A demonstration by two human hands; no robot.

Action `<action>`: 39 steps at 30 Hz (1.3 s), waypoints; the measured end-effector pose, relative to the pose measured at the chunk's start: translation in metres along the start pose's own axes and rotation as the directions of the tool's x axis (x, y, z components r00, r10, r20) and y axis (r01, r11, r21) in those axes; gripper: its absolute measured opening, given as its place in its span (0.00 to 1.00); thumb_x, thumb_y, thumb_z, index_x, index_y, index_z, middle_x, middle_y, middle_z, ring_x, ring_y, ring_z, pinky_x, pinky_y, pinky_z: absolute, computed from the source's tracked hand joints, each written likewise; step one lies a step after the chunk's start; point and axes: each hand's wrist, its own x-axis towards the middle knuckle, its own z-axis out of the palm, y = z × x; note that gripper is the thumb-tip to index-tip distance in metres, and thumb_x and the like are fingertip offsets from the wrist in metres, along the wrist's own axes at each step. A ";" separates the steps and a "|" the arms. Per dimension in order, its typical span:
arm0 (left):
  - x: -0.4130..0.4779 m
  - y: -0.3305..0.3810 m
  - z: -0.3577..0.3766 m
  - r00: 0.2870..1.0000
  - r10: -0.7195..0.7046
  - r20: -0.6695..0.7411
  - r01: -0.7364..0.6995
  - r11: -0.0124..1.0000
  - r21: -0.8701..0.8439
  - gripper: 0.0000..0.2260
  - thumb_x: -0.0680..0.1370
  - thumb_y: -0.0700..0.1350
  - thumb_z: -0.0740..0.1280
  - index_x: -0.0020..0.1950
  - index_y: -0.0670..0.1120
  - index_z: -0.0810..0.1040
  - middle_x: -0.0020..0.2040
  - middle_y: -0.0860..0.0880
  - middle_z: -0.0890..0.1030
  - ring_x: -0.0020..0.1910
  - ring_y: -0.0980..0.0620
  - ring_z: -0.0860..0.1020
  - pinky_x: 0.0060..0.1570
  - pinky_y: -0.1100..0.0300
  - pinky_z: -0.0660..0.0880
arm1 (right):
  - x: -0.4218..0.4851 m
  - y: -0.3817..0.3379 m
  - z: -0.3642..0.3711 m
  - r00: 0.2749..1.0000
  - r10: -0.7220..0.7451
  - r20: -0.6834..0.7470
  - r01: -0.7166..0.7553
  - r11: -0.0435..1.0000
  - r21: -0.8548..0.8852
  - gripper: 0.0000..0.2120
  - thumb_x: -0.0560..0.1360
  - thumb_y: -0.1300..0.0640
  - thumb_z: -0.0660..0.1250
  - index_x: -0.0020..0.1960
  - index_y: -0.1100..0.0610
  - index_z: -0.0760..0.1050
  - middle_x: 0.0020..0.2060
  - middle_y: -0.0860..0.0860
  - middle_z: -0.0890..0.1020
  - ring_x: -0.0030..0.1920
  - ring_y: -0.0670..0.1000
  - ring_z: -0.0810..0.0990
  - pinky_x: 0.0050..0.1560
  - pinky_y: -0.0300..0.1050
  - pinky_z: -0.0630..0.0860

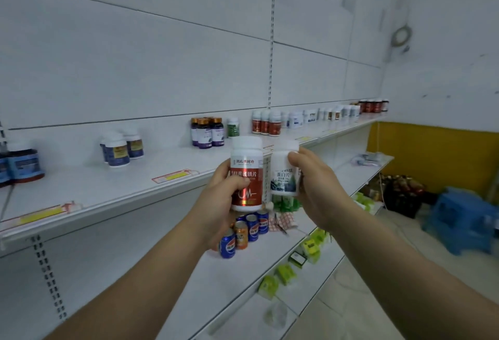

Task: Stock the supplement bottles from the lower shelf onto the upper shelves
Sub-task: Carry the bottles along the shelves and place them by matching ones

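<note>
1. Your left hand is at the centre of the frame, fingers wrapped around a red-labelled bottle with a white cap. The bottle is upright and raised in front of the edge of the upper shelf.
2. Your right hand is just right of centre, fingers closed around a white bottle with a blue-green printed label. It is upright, just beside the red-labelled bottle; whether the two touch cannot be told.
3. The upper shelf runs from the lower left to the right of the frame and carries groups of bottles: blue-labelled jars at far left, white-capped bottles left of centre, dark purple-labelled bottles above your hands, then red-and-white bottles and further rows towards the far right.
4. The lower shelf, below your hands, holds drink cans and green packets along its front edge.
5. A blue plastic stool stands on the floor at the right of the frame.
</note>
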 end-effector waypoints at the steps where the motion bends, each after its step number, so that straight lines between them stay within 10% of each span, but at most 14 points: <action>1: 0.015 -0.007 0.006 1.000 -0.001 0.013 0.001 1.000 0.006 0.17 0.77 0.35 0.58 0.57 0.55 0.73 0.53 0.44 0.80 0.52 0.43 0.79 0.45 0.49 0.79 | 0.011 0.001 -0.011 1.000 -0.007 -0.014 0.007 1.000 -0.007 0.09 0.79 0.56 0.59 0.57 0.54 0.74 0.48 0.55 0.83 0.45 0.53 0.84 0.40 0.46 0.80; 7: 0.115 -0.051 0.032 0.998 -0.002 0.065 0.001 1.000 0.007 0.16 0.77 0.37 0.58 0.59 0.55 0.73 0.53 0.43 0.79 0.48 0.44 0.80 0.48 0.43 0.77 | 0.091 0.016 -0.078 0.989 -0.013 -0.145 -0.005 0.993 -0.119 0.10 0.79 0.53 0.56 0.53 0.55 0.74 0.53 0.62 0.79 0.51 0.60 0.79 0.55 0.59 0.76; 20: 0.342 -0.139 0.143 0.972 -0.080 0.219 0.100 0.992 -0.082 0.12 0.78 0.38 0.57 0.57 0.51 0.72 0.40 0.49 0.84 0.38 0.52 0.83 0.38 0.55 0.81 | 0.263 0.014 -0.249 0.929 -0.037 -0.368 -0.007 0.993 -0.118 0.07 0.78 0.54 0.57 0.44 0.51 0.72 0.44 0.56 0.78 0.44 0.54 0.78 0.44 0.49 0.78; 31: 0.495 -0.233 0.301 0.991 -0.079 0.106 0.079 0.997 0.008 0.11 0.78 0.40 0.59 0.56 0.53 0.73 0.51 0.43 0.80 0.50 0.43 0.79 0.53 0.45 0.76 | 0.382 -0.001 -0.463 0.954 -0.051 -0.294 -0.021 0.972 -0.236 0.07 0.77 0.51 0.57 0.48 0.50 0.73 0.52 0.60 0.80 0.53 0.60 0.80 0.56 0.63 0.76; 39: 0.605 -0.259 0.364 0.996 -0.049 -0.080 0.056 0.994 0.095 0.11 0.76 0.40 0.65 0.57 0.51 0.73 0.54 0.46 0.79 0.53 0.45 0.79 0.49 0.47 0.78 | 0.486 -0.007 -0.567 0.978 -0.037 -0.206 -0.016 0.968 -0.250 0.06 0.78 0.52 0.57 0.49 0.50 0.73 0.49 0.57 0.79 0.48 0.55 0.80 0.48 0.52 0.80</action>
